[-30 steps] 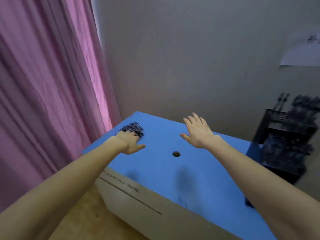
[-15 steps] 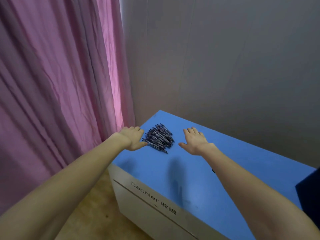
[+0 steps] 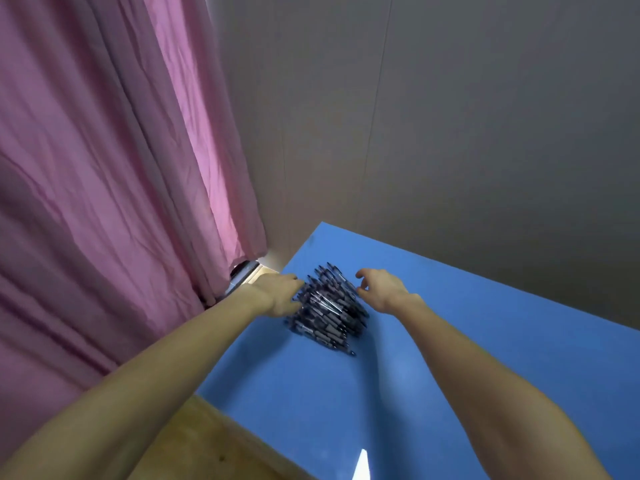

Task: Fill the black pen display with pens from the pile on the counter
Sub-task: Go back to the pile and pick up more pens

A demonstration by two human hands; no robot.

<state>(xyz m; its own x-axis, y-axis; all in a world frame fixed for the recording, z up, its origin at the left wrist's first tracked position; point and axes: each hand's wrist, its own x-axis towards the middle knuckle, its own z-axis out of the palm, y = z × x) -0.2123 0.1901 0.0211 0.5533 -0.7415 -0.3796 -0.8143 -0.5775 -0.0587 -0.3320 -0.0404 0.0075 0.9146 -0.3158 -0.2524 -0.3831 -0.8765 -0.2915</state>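
Hands now closer around pile

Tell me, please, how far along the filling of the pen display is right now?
Nothing looks done yet. The pile of pens lies heaped on the blue counter. The left hand touches its edge and the right hand hovers beside it; neither holds a pen. The display is out of view, so every pen remains.

Both forearms bare, no sleeves or jewellery
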